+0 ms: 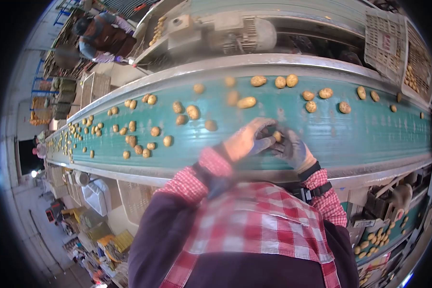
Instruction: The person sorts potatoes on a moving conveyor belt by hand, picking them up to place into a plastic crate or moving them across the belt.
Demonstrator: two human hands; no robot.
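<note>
Both my gloved hands meet over the near side of a green conveyor belt [350, 137]. My left hand [247, 139], in a tan glove with grey fingertips, curls its fingers toward my right hand [293, 150], which wears a grey glove. A small potato [277, 136] is pinched between the fingertips of the two hands, just above the belt. The left hand is blurred by motion. Loose potatoes [247, 102] lie scattered on the belt beyond my hands, and denser groups [139, 144] sit far to the left.
A metal rim [369, 173] edges the belt on my side. A motor [247, 33] sits behind the belt, with plastic crates [393, 43] at the right. Another person [103, 38] works at the far left. A lower belt with potatoes [379, 237] runs at the bottom right.
</note>
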